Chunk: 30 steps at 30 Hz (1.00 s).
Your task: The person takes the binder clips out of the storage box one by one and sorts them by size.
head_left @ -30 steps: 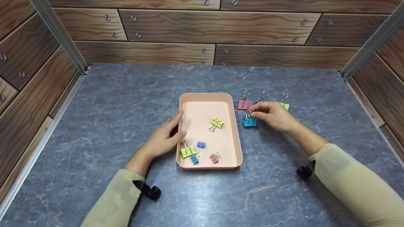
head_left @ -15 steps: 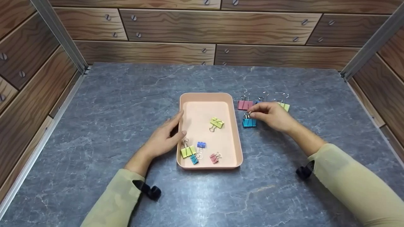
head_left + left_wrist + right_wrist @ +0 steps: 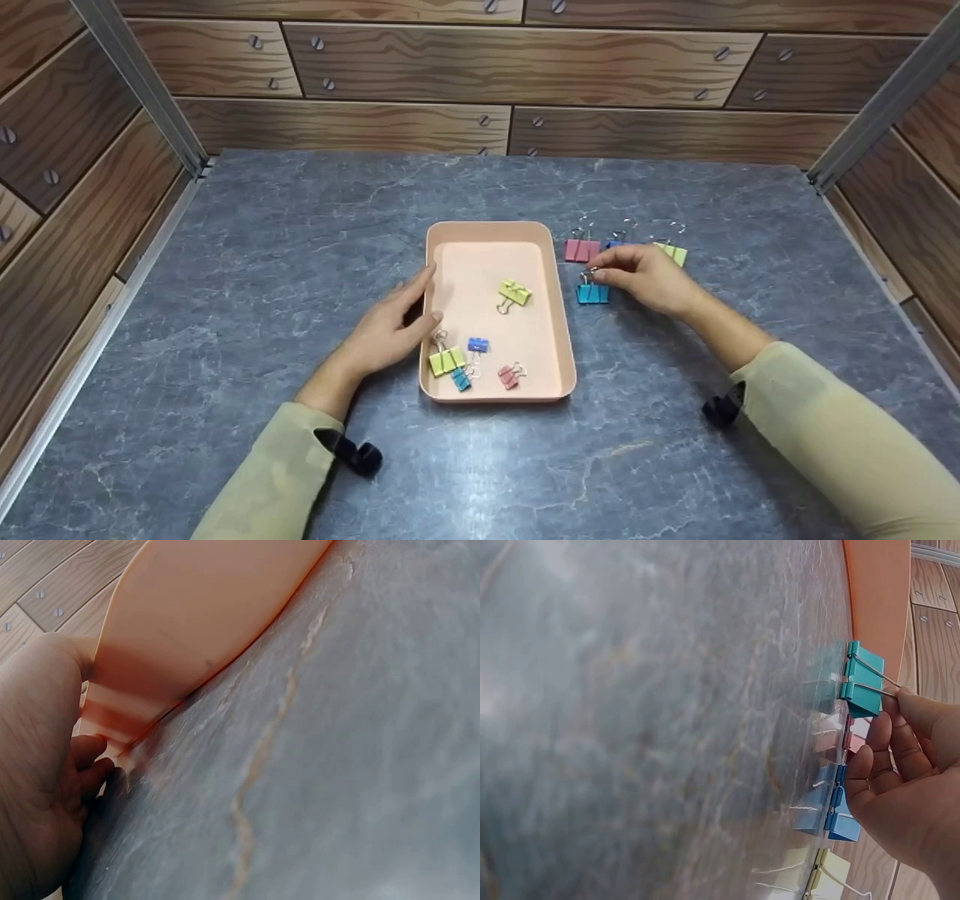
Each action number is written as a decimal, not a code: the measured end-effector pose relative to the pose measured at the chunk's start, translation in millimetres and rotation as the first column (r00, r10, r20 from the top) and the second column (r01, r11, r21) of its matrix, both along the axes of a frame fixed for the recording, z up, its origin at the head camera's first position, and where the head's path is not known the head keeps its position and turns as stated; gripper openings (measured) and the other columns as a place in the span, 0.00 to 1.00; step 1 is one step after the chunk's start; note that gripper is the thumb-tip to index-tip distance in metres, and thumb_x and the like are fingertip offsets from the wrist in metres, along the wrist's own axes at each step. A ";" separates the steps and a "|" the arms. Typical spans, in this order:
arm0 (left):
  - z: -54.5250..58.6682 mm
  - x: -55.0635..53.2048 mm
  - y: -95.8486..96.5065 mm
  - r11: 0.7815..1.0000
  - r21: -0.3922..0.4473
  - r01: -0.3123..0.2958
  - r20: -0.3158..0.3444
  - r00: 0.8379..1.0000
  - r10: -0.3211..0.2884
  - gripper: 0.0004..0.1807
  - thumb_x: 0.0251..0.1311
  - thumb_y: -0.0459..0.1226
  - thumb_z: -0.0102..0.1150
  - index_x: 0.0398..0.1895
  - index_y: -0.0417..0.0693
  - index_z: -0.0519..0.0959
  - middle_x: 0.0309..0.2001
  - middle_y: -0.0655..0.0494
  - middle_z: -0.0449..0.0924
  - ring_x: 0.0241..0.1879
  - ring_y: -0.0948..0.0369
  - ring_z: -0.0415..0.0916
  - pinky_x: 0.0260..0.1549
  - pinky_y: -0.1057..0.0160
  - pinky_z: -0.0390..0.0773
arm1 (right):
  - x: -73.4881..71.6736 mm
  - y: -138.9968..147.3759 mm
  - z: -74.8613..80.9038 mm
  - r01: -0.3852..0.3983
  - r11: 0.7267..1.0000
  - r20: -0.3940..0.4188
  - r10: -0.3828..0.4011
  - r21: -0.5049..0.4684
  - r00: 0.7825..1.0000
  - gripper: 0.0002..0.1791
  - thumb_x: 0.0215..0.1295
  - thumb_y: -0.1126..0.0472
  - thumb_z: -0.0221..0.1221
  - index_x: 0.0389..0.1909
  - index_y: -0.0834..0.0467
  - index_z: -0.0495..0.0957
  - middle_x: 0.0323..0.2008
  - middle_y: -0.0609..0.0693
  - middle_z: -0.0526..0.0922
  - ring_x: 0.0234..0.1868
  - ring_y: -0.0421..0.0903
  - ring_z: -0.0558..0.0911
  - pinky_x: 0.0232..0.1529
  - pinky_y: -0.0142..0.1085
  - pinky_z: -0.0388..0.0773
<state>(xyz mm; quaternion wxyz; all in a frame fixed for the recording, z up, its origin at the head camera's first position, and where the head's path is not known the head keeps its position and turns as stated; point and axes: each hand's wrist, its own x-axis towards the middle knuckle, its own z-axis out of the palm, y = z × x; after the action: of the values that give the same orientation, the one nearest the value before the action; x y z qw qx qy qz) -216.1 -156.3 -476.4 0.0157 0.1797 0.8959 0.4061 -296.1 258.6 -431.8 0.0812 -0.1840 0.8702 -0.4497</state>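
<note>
A shallow peach tray [image 3: 499,232] sits mid-table. My left hand [image 3: 386,330] holds its left wall, thumb over the rim; in the left wrist view, curled fingers [image 3: 91,765] touch the outer wall low down. Right of the tray, my right hand [image 3: 652,281] pinches the wire handles of a teal binder clip [image 3: 592,294] between thumb and forefinger. This clip stands upright at the tabletop, handles up, as the right wrist view [image 3: 864,682] also shows. Behind stand pink [image 3: 582,251], blue [image 3: 618,244] and yellow-green [image 3: 673,254] binder clips, the blue one mostly hidden by my hand.
Inside the tray lie several smaller clips: a yellow-green one [image 3: 515,292] near the middle, another yellow-green [image 3: 447,361], a blue [image 3: 478,344], a teal [image 3: 460,379] and a pink clip [image 3: 509,376] toward the near end. Wood-patterned walls [image 3: 525,67] enclose the grey marbled table [image 3: 300,210].
The teal clip has shifted very slightly toward the near side, with my right hand keeping its pinch. My left hand and the tray have not visibly moved.
</note>
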 end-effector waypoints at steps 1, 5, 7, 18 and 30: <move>0.1 0.0 0.1 1.000 0.001 0.002 -0.002 1.000 -0.002 0.41 0.76 0.53 0.54 0.87 0.60 0.53 0.82 0.52 0.59 0.81 0.39 0.50 0.81 0.43 0.48 | -0.2 0.0 -0.3 0.000 1.000 0.004 0.000 -0.002 1.000 0.11 0.74 0.62 0.66 0.50 0.65 0.88 0.47 0.60 0.89 0.44 0.38 0.82 0.46 0.24 0.78; 0.3 0.0 0.2 1.000 0.003 0.006 -0.009 1.000 -0.006 0.41 0.76 0.53 0.54 0.87 0.59 0.53 0.82 0.52 0.58 0.81 0.40 0.51 0.81 0.44 0.48 | -1.0 0.5 -1.6 0.000 1.000 0.009 0.000 -0.009 1.000 0.11 0.74 0.63 0.66 0.50 0.66 0.87 0.47 0.61 0.89 0.44 0.37 0.82 0.46 0.24 0.78; 0.1 -0.2 0.4 1.000 0.006 0.005 -0.013 1.000 -0.005 0.41 0.76 0.53 0.54 0.87 0.58 0.53 0.82 0.51 0.58 0.81 0.39 0.51 0.81 0.43 0.48 | -1.5 1.1 -2.4 0.003 1.000 0.010 -0.002 -0.011 1.000 0.11 0.74 0.63 0.66 0.51 0.66 0.87 0.47 0.61 0.89 0.44 0.37 0.82 0.46 0.24 0.79; 0.1 -0.2 0.2 1.000 0.004 -0.005 0.001 1.000 0.005 0.41 0.76 0.53 0.55 0.87 0.61 0.53 0.82 0.51 0.58 0.81 0.37 0.50 0.80 0.40 0.49 | -1.2 7.0 4.2 0.006 1.000 0.028 -0.007 0.015 1.000 0.16 0.76 0.63 0.64 0.59 0.67 0.85 0.54 0.61 0.88 0.48 0.37 0.83 0.48 0.23 0.79; 0.4 -0.2 0.0 1.000 -0.003 -0.001 0.000 1.000 0.001 0.42 0.76 0.53 0.55 0.87 0.60 0.53 0.82 0.51 0.57 0.81 0.40 0.50 0.80 0.41 0.49 | 11.0 -1.3 37.1 0.004 0.999 -0.111 0.002 0.054 0.994 0.14 0.75 0.62 0.65 0.57 0.62 0.87 0.53 0.56 0.89 0.49 0.47 0.83 0.44 0.26 0.81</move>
<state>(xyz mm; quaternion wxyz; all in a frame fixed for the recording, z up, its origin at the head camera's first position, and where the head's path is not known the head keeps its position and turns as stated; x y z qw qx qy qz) -216.2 -156.3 -476.0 0.0155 0.1792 0.8967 0.4045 -285.1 257.3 -394.7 0.0374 -0.2059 0.8853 -0.4152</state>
